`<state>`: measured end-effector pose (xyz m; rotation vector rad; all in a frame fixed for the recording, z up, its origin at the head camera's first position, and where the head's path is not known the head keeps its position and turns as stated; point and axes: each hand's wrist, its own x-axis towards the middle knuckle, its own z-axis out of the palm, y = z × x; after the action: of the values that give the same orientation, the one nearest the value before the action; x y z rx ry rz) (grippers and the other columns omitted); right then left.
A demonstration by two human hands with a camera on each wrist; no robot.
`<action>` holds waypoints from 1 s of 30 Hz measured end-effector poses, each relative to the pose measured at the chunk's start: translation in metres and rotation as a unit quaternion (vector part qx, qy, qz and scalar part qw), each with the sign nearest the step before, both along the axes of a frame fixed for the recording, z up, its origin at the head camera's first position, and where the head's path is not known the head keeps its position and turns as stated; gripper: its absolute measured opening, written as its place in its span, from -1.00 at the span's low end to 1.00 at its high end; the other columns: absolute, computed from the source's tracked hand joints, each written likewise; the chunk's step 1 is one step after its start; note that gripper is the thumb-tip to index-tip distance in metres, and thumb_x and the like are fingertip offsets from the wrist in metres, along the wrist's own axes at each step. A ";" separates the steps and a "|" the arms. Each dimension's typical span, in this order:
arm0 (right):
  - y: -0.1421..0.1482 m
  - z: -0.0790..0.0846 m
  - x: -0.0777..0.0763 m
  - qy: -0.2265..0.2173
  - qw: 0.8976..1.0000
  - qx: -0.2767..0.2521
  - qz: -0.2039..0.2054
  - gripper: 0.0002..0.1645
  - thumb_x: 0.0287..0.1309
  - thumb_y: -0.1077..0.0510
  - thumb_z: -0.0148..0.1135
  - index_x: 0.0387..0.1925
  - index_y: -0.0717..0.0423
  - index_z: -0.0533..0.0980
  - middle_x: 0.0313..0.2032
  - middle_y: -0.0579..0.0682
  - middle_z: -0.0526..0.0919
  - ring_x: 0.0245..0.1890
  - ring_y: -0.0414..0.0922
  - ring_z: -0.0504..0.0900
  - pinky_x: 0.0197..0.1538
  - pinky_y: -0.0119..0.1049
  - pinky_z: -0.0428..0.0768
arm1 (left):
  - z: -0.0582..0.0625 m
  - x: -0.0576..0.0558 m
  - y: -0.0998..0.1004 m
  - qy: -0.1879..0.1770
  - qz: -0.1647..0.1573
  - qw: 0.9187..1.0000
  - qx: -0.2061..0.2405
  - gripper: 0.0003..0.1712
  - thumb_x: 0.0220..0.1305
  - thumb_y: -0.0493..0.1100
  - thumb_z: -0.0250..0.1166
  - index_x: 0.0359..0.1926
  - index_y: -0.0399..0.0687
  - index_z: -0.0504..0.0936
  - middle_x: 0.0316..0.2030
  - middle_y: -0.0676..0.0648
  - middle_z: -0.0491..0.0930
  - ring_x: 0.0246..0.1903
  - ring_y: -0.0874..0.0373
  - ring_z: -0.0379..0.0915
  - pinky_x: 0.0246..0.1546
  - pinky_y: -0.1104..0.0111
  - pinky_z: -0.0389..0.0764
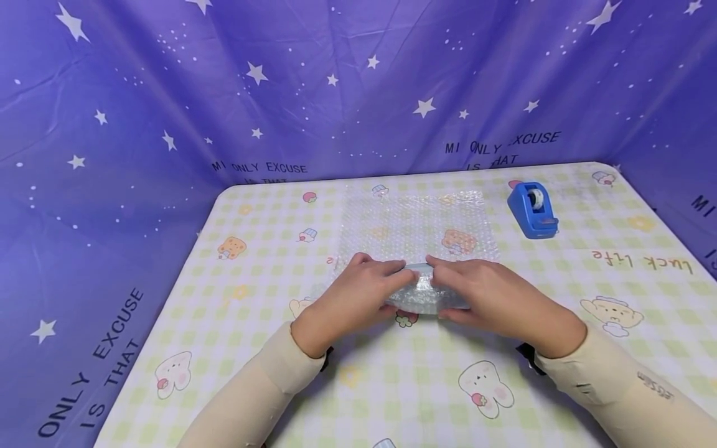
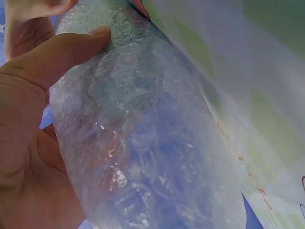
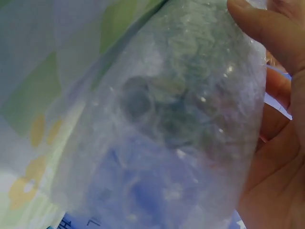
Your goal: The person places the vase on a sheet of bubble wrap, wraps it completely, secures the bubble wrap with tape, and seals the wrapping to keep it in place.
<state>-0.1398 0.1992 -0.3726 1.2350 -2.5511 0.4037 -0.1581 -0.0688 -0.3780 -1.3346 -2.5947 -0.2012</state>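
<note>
A sheet of clear bubble wrap [image 1: 409, 230] lies flat on the table, its near end rolled into a bundle [image 1: 422, 302] at the front. Something greyish-teal shows dimly inside the roll, too blurred by the wrap to identify. My left hand [image 1: 358, 289] grips the bundle's left end, thumb on the near side. From the other end my right hand [image 1: 490, 292] holds it with thumb and fingers. In the left wrist view the thumb presses on the bubble wrap [image 2: 152, 119]. A dark round shape shows through the wrap [image 3: 190, 71] in the right wrist view.
A blue tape dispenser [image 1: 532, 211] with a roll of tape stands at the back right of the table. The checked tablecloth [image 1: 257, 348] has cartoon prints. Purple star-patterned curtains [image 1: 336, 112] hang behind and at the sides.
</note>
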 end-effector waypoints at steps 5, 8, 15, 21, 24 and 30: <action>0.001 -0.002 0.001 -0.011 1.000 -0.004 -0.007 -0.36 -0.13 0.00 0.70 -0.05 -0.03 0.51 0.28 0.10 0.63 -0.29 -0.22 0.72 -0.24 -0.21 0.68 | 0.001 0.000 0.002 0.001 -0.002 1.000 -0.002 -0.28 -0.01 0.00 0.66 0.16 0.20 0.51 0.11 0.08 0.66 0.02 0.18 0.65 0.02 0.11 0.49; 0.000 -0.004 0.001 -0.015 1.000 -0.003 -0.013 -0.35 -0.13 -0.02 0.69 -0.04 -0.04 0.50 0.28 0.10 0.63 -0.30 -0.23 0.71 -0.23 -0.22 0.68 | 0.001 0.000 0.002 0.003 -0.001 1.000 -0.002 -0.28 0.00 0.00 0.66 0.16 0.20 0.51 0.10 0.09 0.66 0.01 0.18 0.65 0.02 0.11 0.49; -0.001 -0.008 -0.002 -0.011 1.000 -0.007 -0.015 -0.39 -0.12 -0.05 0.68 -0.17 -0.03 0.43 0.26 0.09 0.65 -0.30 -0.19 0.73 -0.28 -0.24 0.64 | 0.005 0.000 0.004 0.009 -0.003 1.000 -0.016 -0.35 0.08 0.16 0.58 0.13 0.17 0.50 -0.03 0.10 0.66 -0.09 0.20 0.66 0.04 0.07 0.52; -0.001 -0.008 -0.004 -0.011 1.000 -0.015 -0.005 -0.42 -0.10 -0.03 0.66 -0.18 -0.03 0.43 0.24 0.06 0.66 -0.32 -0.22 0.72 -0.28 -0.27 0.63 | 0.015 0.003 0.007 0.012 0.000 0.999 -0.033 -0.39 0.16 0.35 0.45 0.01 0.14 0.45 -0.30 0.14 0.59 -0.29 0.22 0.62 0.04 0.02 0.54; 0.000 -0.009 -0.005 -0.014 1.000 -0.019 -0.001 -0.42 -0.08 -0.02 0.66 -0.14 -0.03 0.45 0.23 0.07 0.67 -0.29 -0.22 0.73 -0.25 -0.26 0.66 | 0.015 0.004 0.009 0.014 0.006 0.999 -0.041 -0.41 0.16 0.31 0.47 0.01 0.14 0.45 -0.29 0.13 0.60 -0.28 0.20 0.64 -0.02 0.04 0.54; 0.002 -0.009 -0.006 -0.016 1.000 -0.019 -0.002 -0.42 -0.06 -0.04 0.65 -0.09 -0.03 0.48 0.22 0.08 0.68 -0.30 -0.23 0.74 -0.25 -0.26 0.67 | 0.011 0.004 0.012 0.041 0.006 0.998 -0.040 -0.38 0.11 0.26 0.53 -0.02 0.11 0.44 -0.33 0.12 0.58 -0.35 0.15 0.65 -0.14 0.11 0.51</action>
<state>-0.1454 0.2015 -0.3812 1.2194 -2.5598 0.4712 -0.1543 -0.0568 -0.3670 -1.3228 -2.5678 -0.0404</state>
